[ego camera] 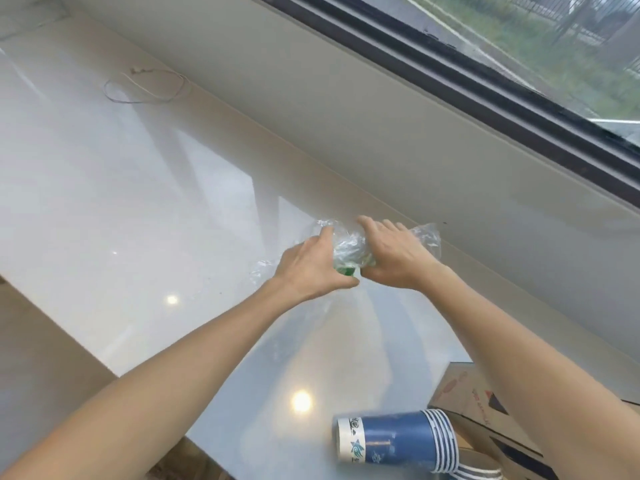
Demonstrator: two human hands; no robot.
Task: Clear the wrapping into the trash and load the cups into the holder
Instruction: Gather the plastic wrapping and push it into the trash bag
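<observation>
**Both hands on the wrapping**

Near the back edge of the white bench [104,202], just below the wall under the window [519,64], both hands bunch a piece of clear plastic wrapping [348,249]. The left hand [311,268] has its fingers curled around the left side of the crumpled plastic, and the right hand [394,258] presses over the right side, fingers closed on it — loose film sticks out past both hands. A bit of green shows inside the bundle. At the bench's near edge a stack of blue paper cups [398,441] lies on its side, well apart from the hands. Just beside the stack sits a cardboard box [464,393]. A thin wire [145,88] lies looped far off.
</observation>
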